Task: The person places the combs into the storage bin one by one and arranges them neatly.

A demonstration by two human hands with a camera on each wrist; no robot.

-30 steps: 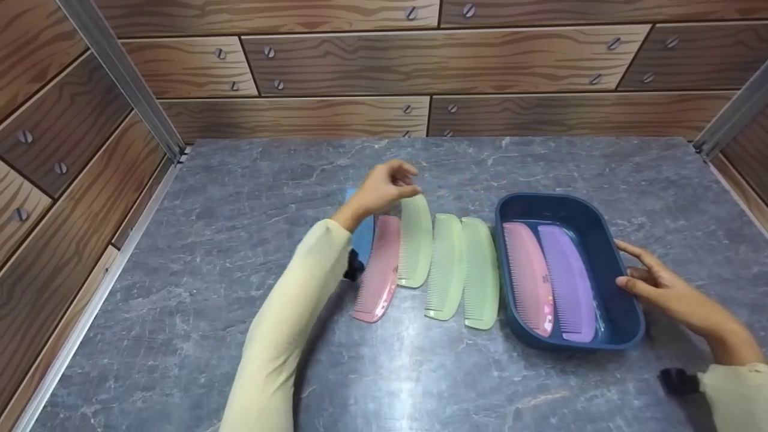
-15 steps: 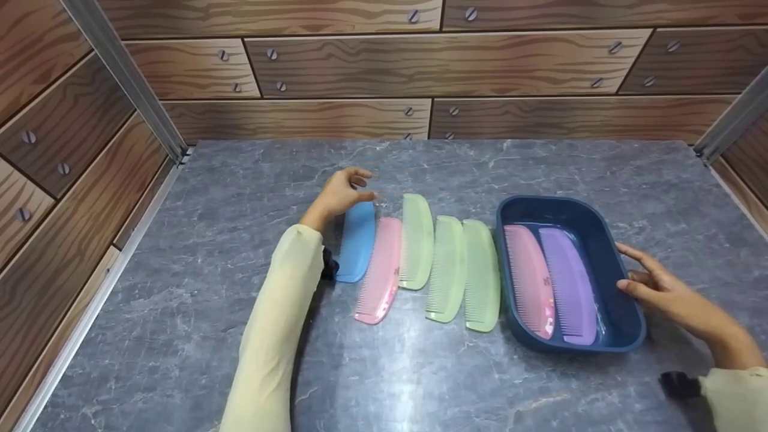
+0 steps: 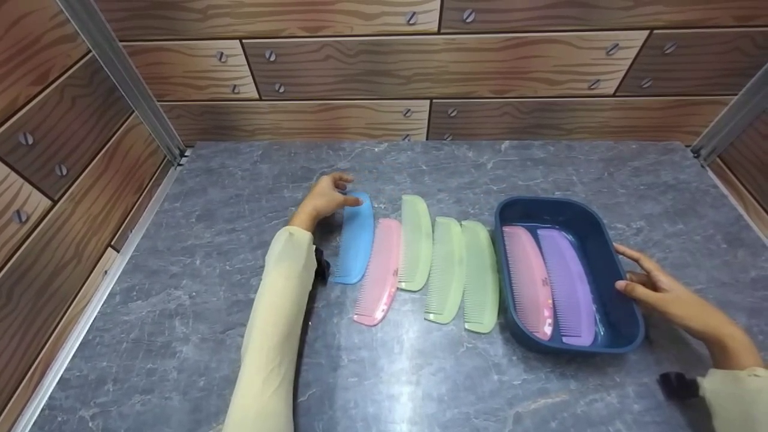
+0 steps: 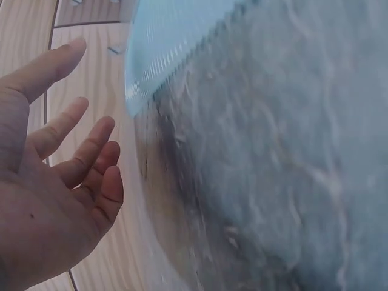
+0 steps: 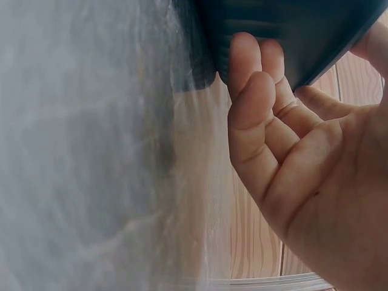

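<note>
In the head view a blue comb (image 3: 355,240) lies at the left end of a row on the table. My left hand (image 3: 326,195) is over its far end, thumb overlapping the comb there, fingers loosely bent. The left wrist view shows the hand (image 4: 66,157) with a gap between thumb and fingers and the comb (image 4: 163,42) beside it. To the right lie a pink comb (image 3: 379,270) and three pale green combs, the nearest to the tub being one green comb (image 3: 480,276). My right hand (image 3: 672,294) holds the right side of a navy tub (image 3: 615,300), fingers bent against its outer wall.
Inside the tub lie another pink comb (image 3: 528,282) and a purple comb (image 3: 567,285), side by side. The tub stands close to the rightmost green comb. Wood-patterned walls (image 3: 336,66) border the grey marbled table (image 3: 240,180) at the back and sides.
My left hand has moved left from above the far end of a green comb to the far end of the blue comb, uncovering it. The right hand and tub stay put.
</note>
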